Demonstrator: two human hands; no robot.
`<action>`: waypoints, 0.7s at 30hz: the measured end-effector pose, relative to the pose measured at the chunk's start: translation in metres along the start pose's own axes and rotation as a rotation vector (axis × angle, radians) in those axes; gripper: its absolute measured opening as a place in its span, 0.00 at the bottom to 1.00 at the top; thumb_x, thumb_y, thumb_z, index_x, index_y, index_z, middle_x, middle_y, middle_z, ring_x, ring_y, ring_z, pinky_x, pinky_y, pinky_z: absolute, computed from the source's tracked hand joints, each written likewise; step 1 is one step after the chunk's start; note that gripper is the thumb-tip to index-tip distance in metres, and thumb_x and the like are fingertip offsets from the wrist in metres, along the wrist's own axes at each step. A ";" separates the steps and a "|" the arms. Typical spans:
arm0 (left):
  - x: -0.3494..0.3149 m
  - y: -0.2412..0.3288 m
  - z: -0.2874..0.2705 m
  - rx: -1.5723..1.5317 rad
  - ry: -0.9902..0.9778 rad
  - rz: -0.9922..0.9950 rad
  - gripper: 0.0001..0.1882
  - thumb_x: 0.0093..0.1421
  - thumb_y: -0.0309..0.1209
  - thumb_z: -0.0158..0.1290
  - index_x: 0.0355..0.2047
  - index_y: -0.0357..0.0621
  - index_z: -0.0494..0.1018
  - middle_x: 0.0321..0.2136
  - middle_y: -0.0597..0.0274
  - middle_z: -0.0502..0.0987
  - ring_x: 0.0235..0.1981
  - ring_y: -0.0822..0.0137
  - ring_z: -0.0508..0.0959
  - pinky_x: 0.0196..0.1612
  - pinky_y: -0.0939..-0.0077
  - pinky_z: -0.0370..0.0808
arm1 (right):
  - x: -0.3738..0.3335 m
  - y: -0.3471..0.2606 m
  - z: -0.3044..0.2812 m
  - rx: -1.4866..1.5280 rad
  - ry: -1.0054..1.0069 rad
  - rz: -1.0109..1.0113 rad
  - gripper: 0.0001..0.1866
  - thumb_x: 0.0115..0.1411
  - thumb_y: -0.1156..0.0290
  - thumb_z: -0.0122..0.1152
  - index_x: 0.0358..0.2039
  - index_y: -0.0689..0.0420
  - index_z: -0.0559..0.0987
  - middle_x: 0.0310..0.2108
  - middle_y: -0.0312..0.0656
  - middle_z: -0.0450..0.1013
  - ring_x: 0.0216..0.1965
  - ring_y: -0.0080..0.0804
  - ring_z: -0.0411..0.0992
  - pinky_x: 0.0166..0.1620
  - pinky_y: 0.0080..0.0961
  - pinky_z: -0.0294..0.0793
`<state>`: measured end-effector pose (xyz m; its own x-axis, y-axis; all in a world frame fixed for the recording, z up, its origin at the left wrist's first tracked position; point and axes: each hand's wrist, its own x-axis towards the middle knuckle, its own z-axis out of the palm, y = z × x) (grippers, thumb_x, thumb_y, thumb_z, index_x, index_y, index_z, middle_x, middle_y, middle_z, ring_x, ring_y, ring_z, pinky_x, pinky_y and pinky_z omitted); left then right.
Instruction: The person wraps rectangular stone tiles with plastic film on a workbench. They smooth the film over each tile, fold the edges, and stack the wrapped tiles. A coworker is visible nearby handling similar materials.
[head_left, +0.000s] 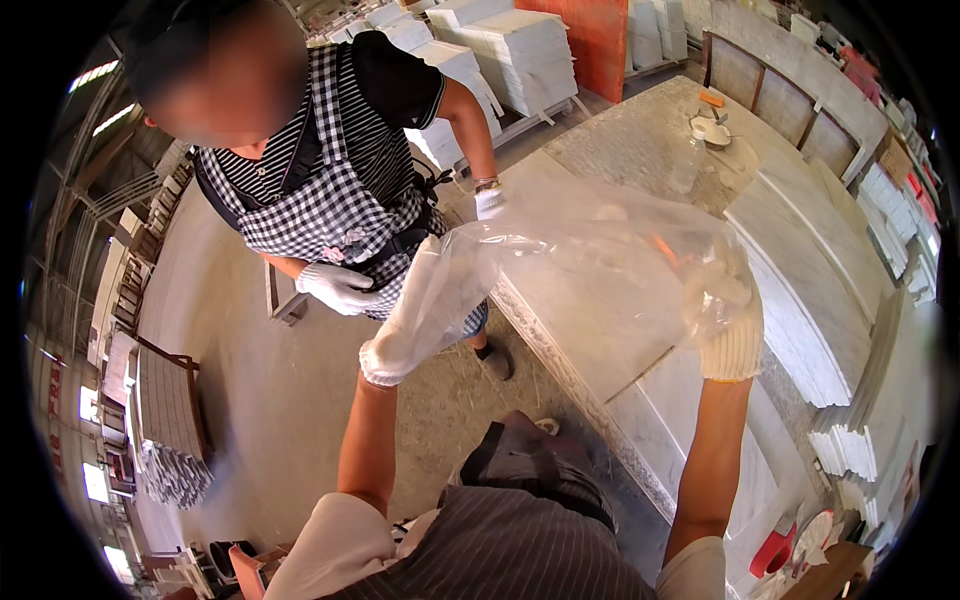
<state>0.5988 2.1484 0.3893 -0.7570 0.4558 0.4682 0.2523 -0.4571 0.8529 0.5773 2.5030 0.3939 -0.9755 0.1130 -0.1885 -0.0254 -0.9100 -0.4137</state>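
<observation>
One clear plastic sheet [590, 240] hangs between the left hand [402, 312], gloved fingers straight, and the right hand [722, 310], blurred behind it, partly above the bench [635, 130]; whether either pinches it, I cannot tell.

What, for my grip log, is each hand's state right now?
Left hand: holding one end of the clear plastic.
Right hand: holding its other end.
</observation>
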 end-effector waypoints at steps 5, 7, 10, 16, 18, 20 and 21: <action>-0.001 0.013 0.003 -0.159 -0.148 0.001 0.60 0.51 0.75 0.44 0.72 0.48 0.40 0.69 0.48 0.49 0.68 0.48 0.54 0.66 0.50 0.54 | 0.000 -0.001 -0.004 0.162 -0.049 0.063 0.17 0.69 0.66 0.50 0.54 0.60 0.70 0.26 0.39 0.71 0.22 0.25 0.69 0.29 0.20 0.74; -0.002 0.014 -0.001 -0.199 -0.148 -0.008 0.60 0.51 0.75 0.45 0.71 0.48 0.41 0.68 0.48 0.50 0.67 0.49 0.55 0.66 0.51 0.56 | 0.003 0.001 -0.014 0.056 -0.178 0.032 0.18 0.68 0.67 0.50 0.55 0.62 0.69 0.30 0.41 0.72 0.23 0.25 0.70 0.29 0.19 0.73; -0.013 0.008 -0.008 -0.230 -0.020 -0.067 0.58 0.52 0.74 0.45 0.71 0.47 0.45 0.66 0.52 0.56 0.64 0.53 0.60 0.63 0.54 0.60 | 0.001 0.000 -0.010 -0.117 -0.129 -0.018 0.20 0.67 0.69 0.50 0.57 0.64 0.67 0.36 0.43 0.71 0.25 0.26 0.71 0.31 0.19 0.73; -0.033 -0.004 -0.027 -0.329 0.324 -0.130 0.39 0.63 0.63 0.42 0.62 0.45 0.62 0.53 0.60 0.73 0.54 0.57 0.71 0.59 0.58 0.66 | -0.001 0.009 -0.006 -0.121 -0.173 -0.061 0.22 0.67 0.72 0.48 0.59 0.65 0.65 0.47 0.49 0.71 0.34 0.31 0.75 0.36 0.21 0.76; -0.050 -0.005 -0.049 -0.300 0.524 -0.064 0.36 0.66 0.61 0.38 0.59 0.42 0.64 0.52 0.58 0.72 0.54 0.58 0.71 0.59 0.61 0.66 | 0.012 0.002 -0.033 0.128 -0.310 0.068 0.23 0.67 0.71 0.49 0.60 0.65 0.64 0.51 0.51 0.70 0.35 0.32 0.76 0.38 0.23 0.77; -0.059 0.005 -0.061 -0.227 0.743 0.011 0.34 0.69 0.58 0.33 0.56 0.40 0.65 0.51 0.57 0.71 0.54 0.58 0.70 0.58 0.64 0.67 | 0.008 0.004 -0.024 0.206 -0.282 0.117 0.19 0.66 0.71 0.51 0.55 0.63 0.66 0.44 0.46 0.70 0.32 0.29 0.74 0.35 0.21 0.76; -0.064 0.014 -0.060 -0.171 0.879 0.053 0.35 0.69 0.59 0.33 0.57 0.39 0.64 0.52 0.56 0.71 0.54 0.58 0.70 0.58 0.64 0.67 | -0.012 0.009 0.014 0.083 -0.123 0.045 0.14 0.65 0.72 0.53 0.50 0.61 0.69 0.35 0.40 0.70 0.28 0.25 0.71 0.31 0.19 0.75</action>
<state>0.6144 2.0673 0.3577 -0.9530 -0.2860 0.0999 0.2595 -0.6005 0.7563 0.5856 2.4882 0.4050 -0.9954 0.0265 -0.0922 0.0056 -0.9436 -0.3312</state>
